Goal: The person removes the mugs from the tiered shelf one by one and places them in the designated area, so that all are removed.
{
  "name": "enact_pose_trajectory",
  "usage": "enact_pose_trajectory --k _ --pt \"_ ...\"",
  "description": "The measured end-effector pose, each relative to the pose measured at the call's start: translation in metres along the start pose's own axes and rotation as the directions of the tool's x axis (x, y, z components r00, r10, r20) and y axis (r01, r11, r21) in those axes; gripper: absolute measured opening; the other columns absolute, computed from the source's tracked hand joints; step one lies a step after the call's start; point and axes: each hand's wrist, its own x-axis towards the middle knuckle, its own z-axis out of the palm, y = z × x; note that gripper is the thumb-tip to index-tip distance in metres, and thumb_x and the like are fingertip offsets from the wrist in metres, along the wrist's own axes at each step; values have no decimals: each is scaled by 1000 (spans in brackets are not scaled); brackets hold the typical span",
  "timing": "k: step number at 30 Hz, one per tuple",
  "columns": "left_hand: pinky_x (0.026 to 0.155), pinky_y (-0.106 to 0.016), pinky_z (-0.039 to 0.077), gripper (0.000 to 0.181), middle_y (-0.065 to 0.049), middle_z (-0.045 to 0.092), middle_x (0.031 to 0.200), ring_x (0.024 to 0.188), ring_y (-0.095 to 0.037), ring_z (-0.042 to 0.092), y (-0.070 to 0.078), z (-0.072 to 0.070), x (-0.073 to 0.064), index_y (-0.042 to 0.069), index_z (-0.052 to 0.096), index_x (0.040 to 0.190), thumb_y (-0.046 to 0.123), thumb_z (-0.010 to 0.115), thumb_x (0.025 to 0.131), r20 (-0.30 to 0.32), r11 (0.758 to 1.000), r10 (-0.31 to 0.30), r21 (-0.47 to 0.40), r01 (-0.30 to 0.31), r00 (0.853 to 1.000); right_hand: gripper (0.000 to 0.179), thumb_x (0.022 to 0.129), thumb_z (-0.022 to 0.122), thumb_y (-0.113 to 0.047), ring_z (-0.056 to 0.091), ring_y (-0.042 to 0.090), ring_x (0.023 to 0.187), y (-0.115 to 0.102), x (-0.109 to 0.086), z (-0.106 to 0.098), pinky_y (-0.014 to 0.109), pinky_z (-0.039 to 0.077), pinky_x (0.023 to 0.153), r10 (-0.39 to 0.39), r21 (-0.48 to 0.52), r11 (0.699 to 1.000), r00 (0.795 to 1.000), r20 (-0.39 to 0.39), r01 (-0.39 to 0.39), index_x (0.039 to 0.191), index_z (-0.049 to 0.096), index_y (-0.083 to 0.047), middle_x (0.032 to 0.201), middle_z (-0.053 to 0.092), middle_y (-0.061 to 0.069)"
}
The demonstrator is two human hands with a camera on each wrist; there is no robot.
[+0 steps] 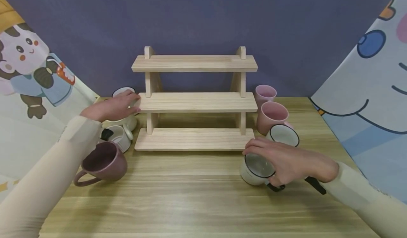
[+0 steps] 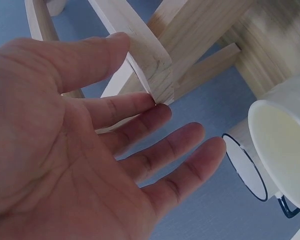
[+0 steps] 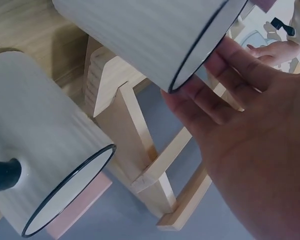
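Note:
My right hand [image 1: 286, 158] grips a white enamel mug [image 1: 251, 172] with a dark rim from above, fingers at its far rim and thumb near the black handle. In the right wrist view, the fingertips touch that mug's rim [image 3: 197, 47]; the thumb is hidden. A wooden three-tier display rack [image 1: 197, 103] stands in the middle. At the left end of its middle shelf rests my left hand [image 1: 112, 105]. The left wrist view shows that hand's thumb and forefinger against the board's end [image 2: 157, 75], with the other fingers nearly straight.
Left of the rack are a mauve mug [image 1: 108, 164], a small white cup [image 1: 119, 139], a cream mug [image 1: 131, 123] and a dark-rimmed white mug [image 1: 124, 90]. At right stand two pink cups, one taller [image 1: 265, 93], one wider [image 1: 270, 119], and another dark-rimmed mug [image 1: 284, 135].

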Motion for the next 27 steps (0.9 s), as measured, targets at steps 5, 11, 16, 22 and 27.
enact_pose_trajectory --k 5,11,16,22,27 --pt "95 -54 36 48 -26 41 126 115 -39 41 1 0 0 -9 40 133 20 54 97 16 1000 -20 -7 20 1000 81 52 77 -4 40 9 118 5 -3 0 35 44 90 -11 23 1000 1000 -13 12 128 50 -17 129 42 -10" --pt "95 -54 36 47 -27 42 125 114 -40 42 1 1 0 -11 41 131 18 55 96 1 1000 -2 1 2 1000 83 52 74 1 40 8 118 7 -6 -1 35 42 92 -24 20 1000 1000 -17 24 128 49 -19 129 41 -11" --pt "95 -54 36 46 -28 41 125 115 -41 40 0 1 0 -12 41 131 17 54 96 -3 1000 16 5 -16 1000 84 52 73 8 39 15 120 6 -10 -4 40 42 93 -24 1 1000 1000 -16 24 129 50 -15 129 42 -8" --pt "95 -54 35 46 -29 41 124 115 -41 41 0 1 1 -13 41 130 17 53 97 -2 1000 23 10 -23 1000 83 54 77 5 36 22 125 7 -12 -5 45 40 95 -6 -36 999 1000 -14 6 130 50 -13 131 43 -4" --pt "98 -55 32 52 -31 38 128 119 -44 36 4 3 0 -13 38 132 21 54 96 -42 1000 -5 19 6 999 66 71 80 -20 40 22 125 5 -8 -8 44 40 95 -9 -67 998 996 -91 3 130 52 -13 135 43 -2"
